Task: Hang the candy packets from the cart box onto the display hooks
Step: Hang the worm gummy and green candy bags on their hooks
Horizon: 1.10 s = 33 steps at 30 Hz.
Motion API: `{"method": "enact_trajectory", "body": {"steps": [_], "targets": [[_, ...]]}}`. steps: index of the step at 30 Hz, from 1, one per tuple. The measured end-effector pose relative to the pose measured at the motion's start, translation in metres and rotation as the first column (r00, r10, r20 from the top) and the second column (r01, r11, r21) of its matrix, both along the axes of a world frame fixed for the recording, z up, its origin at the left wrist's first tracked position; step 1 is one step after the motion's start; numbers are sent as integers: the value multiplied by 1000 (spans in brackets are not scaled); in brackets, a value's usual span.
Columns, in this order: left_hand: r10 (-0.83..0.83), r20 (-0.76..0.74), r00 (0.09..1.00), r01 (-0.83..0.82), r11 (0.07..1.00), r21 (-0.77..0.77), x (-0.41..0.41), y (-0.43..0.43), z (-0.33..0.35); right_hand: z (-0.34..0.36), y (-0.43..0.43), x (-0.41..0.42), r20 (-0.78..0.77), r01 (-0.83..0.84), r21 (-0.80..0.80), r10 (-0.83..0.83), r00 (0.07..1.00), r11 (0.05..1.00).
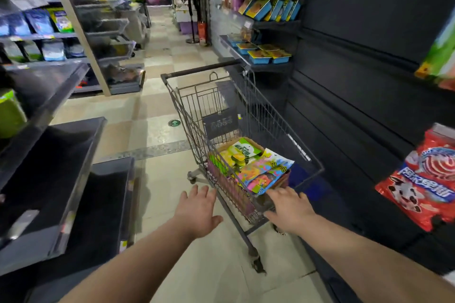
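- The packets [256, 167] lie flat and fanned in a heap on the box [253, 142], which sits at the near end of the cart [187, 110].
- The right hand [288, 209] is the nearer one. Its fingers are spread and straight, holding nothing, and they reach over the cart's near rim with the heap just ahead of the fingertips. I can't tell whether they touch the nearest packet.
- The left hand [197, 211] is also spread and empty. It is outside the cart over the floor [160, 135], just beside the near left corner.
- The top packets seem to run long-ways from near-left to far-right, slanting across the reach.
- The box is mostly hidden under the packets and behind the wire.
- I can't make out any hang-holes on the packets.
- On the dark panel [357, 81] to the right I can't make out any hooks. The red packs [418, 187] there are blurred and cut off at the edge.
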State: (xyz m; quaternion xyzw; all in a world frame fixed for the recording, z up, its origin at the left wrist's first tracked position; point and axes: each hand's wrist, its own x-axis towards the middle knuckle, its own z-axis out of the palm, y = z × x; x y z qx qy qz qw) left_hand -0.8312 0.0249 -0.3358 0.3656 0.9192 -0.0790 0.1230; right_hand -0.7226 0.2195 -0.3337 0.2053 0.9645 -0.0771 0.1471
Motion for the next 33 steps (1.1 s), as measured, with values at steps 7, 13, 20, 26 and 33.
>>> {"method": "enact_trajectory", "body": {"steps": [7, 13, 20, 26, 33], "targets": [[-41, 46, 998, 41, 999, 5, -51, 99, -6, -5, 92, -48, 21, 49, -57, -48, 999, 997], [-67, 80, 995, 69, 997, -17, -81, 146, -20, -15, 140, -69, 95, 96, -65, -90, 991, 993], [-130, 139, 982, 138, 989, -53, -129, 187, -40, -33, 174, -91, 121, 186, -82, -175, 977, 979], [-213, 204, 956, 235, 968, -89, -190, 235, -68, -53, 196, -125, 149, 313, -114, -295, 944, 943], [-308, 311, 899, 355, 929, -106, -277, 280, -105, -81, 211, -187, 264, 481, -166, -431, 863, 861]]}}
